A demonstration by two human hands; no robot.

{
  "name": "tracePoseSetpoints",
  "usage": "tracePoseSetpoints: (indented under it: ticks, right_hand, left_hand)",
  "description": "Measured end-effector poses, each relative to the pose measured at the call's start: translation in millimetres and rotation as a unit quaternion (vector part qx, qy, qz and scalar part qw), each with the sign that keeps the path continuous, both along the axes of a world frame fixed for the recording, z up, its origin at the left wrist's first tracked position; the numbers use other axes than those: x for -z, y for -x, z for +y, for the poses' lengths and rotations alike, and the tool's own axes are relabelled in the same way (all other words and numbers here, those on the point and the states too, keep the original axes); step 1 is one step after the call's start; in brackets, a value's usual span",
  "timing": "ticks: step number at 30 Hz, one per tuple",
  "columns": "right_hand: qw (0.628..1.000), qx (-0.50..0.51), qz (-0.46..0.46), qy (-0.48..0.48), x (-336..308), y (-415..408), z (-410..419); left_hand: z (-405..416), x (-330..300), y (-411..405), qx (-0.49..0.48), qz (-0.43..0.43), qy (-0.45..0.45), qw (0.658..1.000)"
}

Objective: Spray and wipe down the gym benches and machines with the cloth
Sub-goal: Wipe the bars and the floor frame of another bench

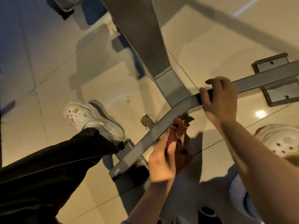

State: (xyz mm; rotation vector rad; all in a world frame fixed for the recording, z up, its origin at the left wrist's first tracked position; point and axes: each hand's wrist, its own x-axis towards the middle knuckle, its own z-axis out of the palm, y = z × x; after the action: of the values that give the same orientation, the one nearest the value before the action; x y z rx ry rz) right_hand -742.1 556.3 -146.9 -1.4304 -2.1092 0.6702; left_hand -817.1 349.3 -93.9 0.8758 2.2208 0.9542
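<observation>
Left hand pinching cloth against diagonal frame bar, right hand gripping it

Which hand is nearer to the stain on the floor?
Left. The left hand grips the cloth just right of the stain; the right hand grips the bar farther right.

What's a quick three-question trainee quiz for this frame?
1. True or false: the right hand grips the grey frame bar.
2. Which hand holds the reddish-brown cloth? A) left B) right C) neither
3. Fill in: the cloth lies against the ___ section of the bar, near the floor tiles.

Key: 1 true; 2 A, the left hand pinches it; 3 curved.
</observation>
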Motion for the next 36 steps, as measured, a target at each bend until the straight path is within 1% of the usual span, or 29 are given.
tracePoseSetpoints:
  ticks: [1,2,4,5,9,12,14,15,17,19,22,23,24,27,29,31,32,34,36]
  right_hand:
    - [0.998,0.032,0.038,0.029,-8.7,-2.9,-14.0]
    - [0.993,0.058,0.072,0.079,-15.5,-4.8,-29.6]
    - [0.965,0.080,0.130,0.213,-33.0,-4.0,-59.6]
    - [0.952,0.069,0.147,0.260,-41.9,-2.0,-73.5]
    - [0.908,-0.003,0.189,0.373,-81.3,9.6,-115.6]
    - [0.886,-0.042,0.256,0.384,-102.7,18.2,-142.1]
    - [0.867,-0.052,0.288,0.404,-118.1,19.9,-157.4]
    - [0.866,-0.055,0.289,0.403,-125.1,20.0,-163.5]
    - [0.882,-0.057,0.274,0.380,-141.3,19.1,-174.2]
    - [0.904,-0.060,0.254,0.338,-159.0,17.7,-183.3]
    - [0.929,-0.067,0.226,0.284,-181.8,13.3,-196.0]
    - [0.934,-0.067,0.223,0.272,-189.6,11.6,-199.4]
    - [0.936,-0.063,0.221,0.268,-196.5,9.8,-202.2]
    - [0.938,-0.038,0.224,0.261,-216.0,4.2,-209.8]
    - [0.930,-0.015,0.247,0.272,-227.7,0.9,-215.8]
    - [0.912,-0.008,0.281,0.298,-236.4,-2.9,-223.0]
    - [0.903,-0.014,0.293,0.314,-240.1,-4.5,-227.0]
    - [0.877,-0.021,0.324,0.354,-245.9,-5.7,-233.9]
    - [0.851,-0.016,0.357,0.384,-249.8,-6.3,-239.6]
  left_hand:
    - [0.6,-4.7,-0.2,-0.011,-0.047,-0.001,0.999]
    - [2.5,-10.0,1.4,-0.027,-0.098,-0.003,0.995]
    - [6.5,-19.8,7.8,-0.053,-0.165,-0.013,0.985]
    - [9.2,-28.1,11.8,-0.061,-0.183,-0.028,0.981]
    - [12.9,-64.4,32.8,-0.079,-0.265,-0.089,0.957]
    - [2.4,-84.7,43.2,-0.115,-0.298,-0.130,0.939]
    - [-9.3,-96.4,45.2,-0.127,-0.291,-0.156,0.935]
    - [-16.3,-101.9,46.0,-0.125,-0.286,-0.164,0.936]
    - [-31.6,-109.5,48.2,-0.119,-0.285,-0.166,0.937]
    - [-44.6,-113.1,50.2,-0.128,-0.263,-0.136,0.947]
    - [-63.5,-124.1,47.3,-0.080,-0.161,-0.059,0.982]
    - [-70.2,-132.4,43.7,-0.067,-0.136,-0.054,0.987]
    - [-76.6,-140.8,39.4,-0.056,-0.132,-0.064,0.988]
    - [-94.1,-161.3,24.6,0.021,-0.167,-0.098,0.981]
    - [-104.3,-169.2,15.9,0.059,-0.194,-0.113,0.973]
    - [-110.7,-173.0,10.2,0.062,-0.208,-0.125,0.968]
    - [-112.9,-173.7,8.5,0.056,-0.199,-0.131,0.970]
    - [-115.0,-174.8,9.2,0.032,-0.155,-0.144,0.977]
    - [-115.0,-176.2,13.6,0.007,-0.155,-0.160,0.975]
